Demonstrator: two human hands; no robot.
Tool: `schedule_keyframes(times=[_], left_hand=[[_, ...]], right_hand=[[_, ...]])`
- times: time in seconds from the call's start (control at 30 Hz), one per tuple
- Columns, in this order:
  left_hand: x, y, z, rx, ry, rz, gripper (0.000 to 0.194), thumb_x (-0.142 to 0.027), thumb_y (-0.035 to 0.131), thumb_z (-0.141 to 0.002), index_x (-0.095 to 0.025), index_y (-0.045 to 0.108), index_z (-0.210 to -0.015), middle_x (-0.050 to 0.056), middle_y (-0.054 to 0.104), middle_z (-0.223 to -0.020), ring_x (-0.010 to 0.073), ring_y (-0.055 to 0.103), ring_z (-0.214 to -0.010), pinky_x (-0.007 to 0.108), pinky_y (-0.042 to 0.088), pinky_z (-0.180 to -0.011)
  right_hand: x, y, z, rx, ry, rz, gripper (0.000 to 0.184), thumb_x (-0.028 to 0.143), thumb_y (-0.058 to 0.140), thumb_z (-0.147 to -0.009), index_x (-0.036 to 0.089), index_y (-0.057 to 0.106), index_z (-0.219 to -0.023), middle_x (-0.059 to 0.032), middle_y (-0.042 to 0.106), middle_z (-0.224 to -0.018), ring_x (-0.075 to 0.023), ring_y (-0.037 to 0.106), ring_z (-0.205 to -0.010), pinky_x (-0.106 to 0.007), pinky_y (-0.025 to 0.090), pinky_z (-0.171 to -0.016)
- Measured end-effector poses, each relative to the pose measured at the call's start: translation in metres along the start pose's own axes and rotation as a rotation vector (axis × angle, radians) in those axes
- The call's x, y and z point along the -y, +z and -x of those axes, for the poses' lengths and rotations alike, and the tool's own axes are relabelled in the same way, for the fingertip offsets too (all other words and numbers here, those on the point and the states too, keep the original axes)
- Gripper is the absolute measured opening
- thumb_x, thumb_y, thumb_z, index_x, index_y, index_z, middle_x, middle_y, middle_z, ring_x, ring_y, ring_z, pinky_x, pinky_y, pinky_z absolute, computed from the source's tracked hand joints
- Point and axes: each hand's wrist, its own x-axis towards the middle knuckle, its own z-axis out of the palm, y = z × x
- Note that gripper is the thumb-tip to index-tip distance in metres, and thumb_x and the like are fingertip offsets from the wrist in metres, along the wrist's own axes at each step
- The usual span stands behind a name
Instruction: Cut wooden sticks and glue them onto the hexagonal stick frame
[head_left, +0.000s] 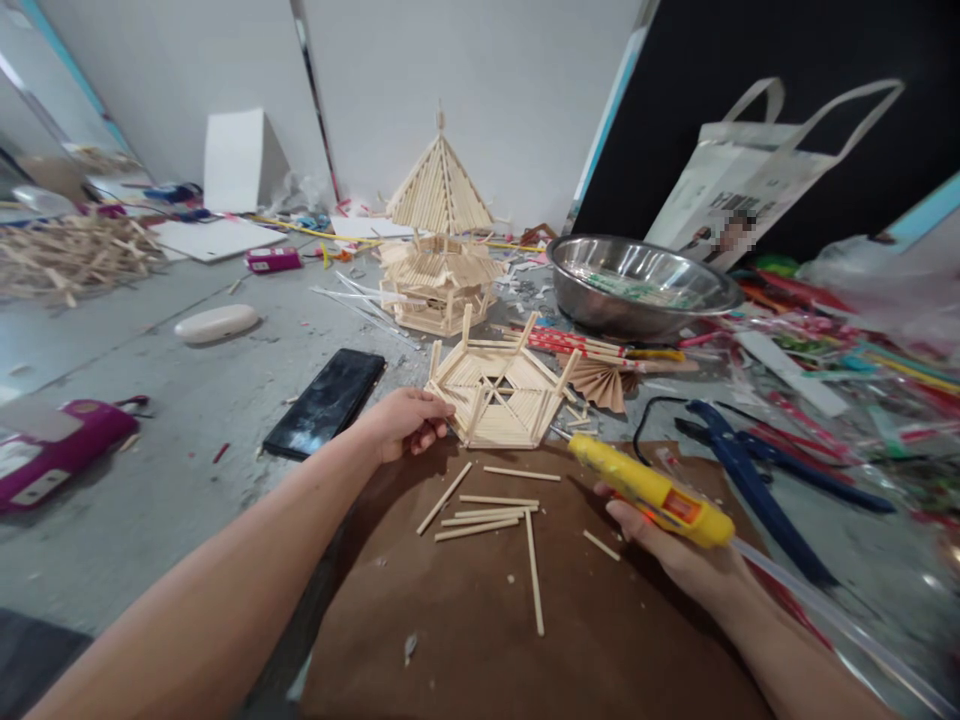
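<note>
A hexagonal frame (499,400) of pale wooden sticks, with short posts standing at several corners, sits at the far edge of a brown sheet (450,640). At its left corner, the curled fingers of my left hand (412,422) pinch the edge. My right hand (660,545) is wrapped round a yellow hot glue gun (649,490). The gun's metal tip points at the frame's right side, and a clear glue stick (817,600) runs out of its back. Several loose wooden sticks (491,515) lie on the sheet between my hands.
Behind the frame stands a stick pavilion (441,190) with a pointed roof. A steel bowl (645,315) and blue pliers (765,480) lie to the right. A black phone (326,402), a purple device (67,450) and a stick pile (67,255) are on the left.
</note>
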Motion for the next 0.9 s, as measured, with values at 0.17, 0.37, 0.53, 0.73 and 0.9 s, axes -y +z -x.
schedule_keyframes(times=[0.17, 0.37, 0.53, 0.73, 0.9], left_hand=[[0.001, 0.001, 0.0, -0.005, 0.017, -0.01, 0.019, -0.028, 0.058, -0.061, -0.013, 0.047, -0.056, -0.003, 0.05, -0.043, 0.0033, 0.036, -0.025, 0.014, 0.018, -0.024], [0.003, 0.002, 0.0, -0.033, 0.049, -0.035, 0.018, -0.027, 0.053, -0.062, -0.014, 0.043, -0.055, -0.003, 0.052, -0.048, 0.0034, 0.037, -0.026, 0.014, 0.02, -0.024], [0.001, 0.001, 0.016, -0.064, 0.102, -0.096, 0.009, -0.022, 0.051, -0.062, -0.015, 0.045, -0.062, -0.003, 0.055, -0.054, 0.0038, 0.04, -0.027, 0.014, 0.023, -0.025], [-0.012, 0.011, 0.043, 0.121, 0.324, -0.258, 0.018, -0.033, 0.049, -0.07, -0.015, 0.048, -0.07, -0.006, 0.046, -0.049, 0.001, 0.034, -0.029, 0.012, 0.022, -0.028], [-0.007, 0.028, 0.048, 0.257, 0.266, -0.346, 0.024, -0.039, 0.041, -0.075, -0.016, 0.047, -0.082, -0.004, 0.051, -0.052, 0.0022, 0.034, -0.028, 0.013, 0.021, -0.028]], right_hand=[[0.0, -0.001, 0.0, 0.022, -0.001, 0.008, 0.022, 0.034, 0.054, -0.067, 0.02, 0.061, -0.081, -0.003, 0.065, -0.079, -0.0184, 0.06, -0.073, -0.029, 0.05, -0.066], [-0.002, -0.001, 0.001, 0.007, 0.008, 0.015, 0.022, 0.034, 0.053, -0.067, 0.02, 0.061, -0.083, -0.0026, 0.065, -0.076, -0.017, 0.06, -0.067, -0.027, 0.05, -0.059], [0.005, -0.001, 0.002, -0.02, 0.015, 0.005, 0.022, 0.035, 0.055, -0.065, 0.019, 0.061, -0.08, -0.0029, 0.065, -0.075, -0.0174, 0.06, -0.066, -0.028, 0.049, -0.06], [0.013, -0.003, 0.004, 0.01, 0.039, -0.052, 0.022, 0.036, 0.054, -0.066, 0.02, 0.06, -0.08, -0.0014, 0.064, -0.067, -0.0161, 0.06, -0.061, -0.028, 0.049, -0.06], [0.015, -0.003, 0.005, -0.011, 0.011, -0.101, 0.021, 0.035, 0.056, -0.065, 0.019, 0.058, -0.078, -0.0021, 0.064, -0.073, -0.0162, 0.06, -0.067, -0.027, 0.048, -0.064]])
